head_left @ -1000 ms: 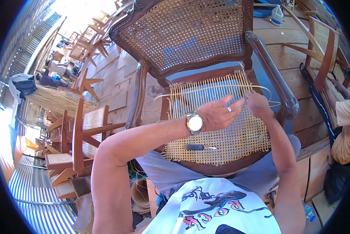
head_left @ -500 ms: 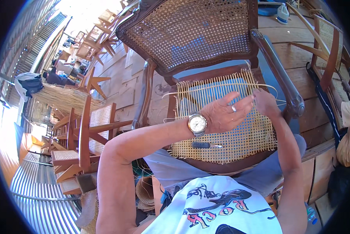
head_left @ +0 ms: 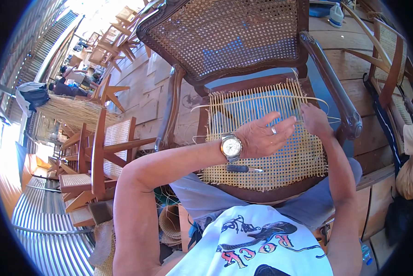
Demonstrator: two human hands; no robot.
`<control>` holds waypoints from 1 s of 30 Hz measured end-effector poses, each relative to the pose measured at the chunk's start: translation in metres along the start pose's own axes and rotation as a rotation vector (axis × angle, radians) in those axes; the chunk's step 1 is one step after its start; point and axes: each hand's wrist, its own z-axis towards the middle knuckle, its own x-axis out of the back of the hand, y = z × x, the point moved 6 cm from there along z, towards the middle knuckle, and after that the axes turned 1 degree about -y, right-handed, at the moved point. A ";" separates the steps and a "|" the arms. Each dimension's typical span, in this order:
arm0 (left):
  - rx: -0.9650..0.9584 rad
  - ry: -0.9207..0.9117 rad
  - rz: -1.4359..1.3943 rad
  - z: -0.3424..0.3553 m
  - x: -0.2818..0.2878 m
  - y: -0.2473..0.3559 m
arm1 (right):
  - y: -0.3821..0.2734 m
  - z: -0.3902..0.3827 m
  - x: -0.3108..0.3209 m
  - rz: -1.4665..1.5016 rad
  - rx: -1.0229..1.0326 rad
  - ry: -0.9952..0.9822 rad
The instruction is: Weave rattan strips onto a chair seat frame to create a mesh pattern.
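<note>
A dark carved wooden armchair stands before me, its seat [head_left: 280,171] partly woven with pale cane. The front is a close mesh; toward the back, lengthwise strands [head_left: 243,106] show gaps between them. A loose cane strand [head_left: 257,98] runs crosswise over these, its ends curving past both sides. Above the mesh my left hand [head_left: 265,136] is open, fingers stretched toward the right, with a ring and a wristwatch [head_left: 231,147]. My right hand [head_left: 316,120] is closed at the weave's right edge, seemingly pinching cane; its fingertips are partly hidden. A dark-handled awl-like tool [head_left: 242,169] lies on the mesh.
The chair's caned back [head_left: 229,41] rises ahead, with armrests [head_left: 331,83] on both sides. Wooden chairs [head_left: 116,140] crowd the left, near a bundle of cane fibres [head_left: 73,112]. More chair frames [head_left: 390,87] stand right. A white jug [head_left: 336,16] is far right. People sit far left.
The view has shifted slightly. My left hand has dipped a little toward the seat, and my right hand stays by the right edge, still closed.
</note>
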 end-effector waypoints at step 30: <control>0.930 -0.123 -0.500 -0.077 -0.173 -0.040 | 0.004 0.004 0.027 0.172 -0.182 0.275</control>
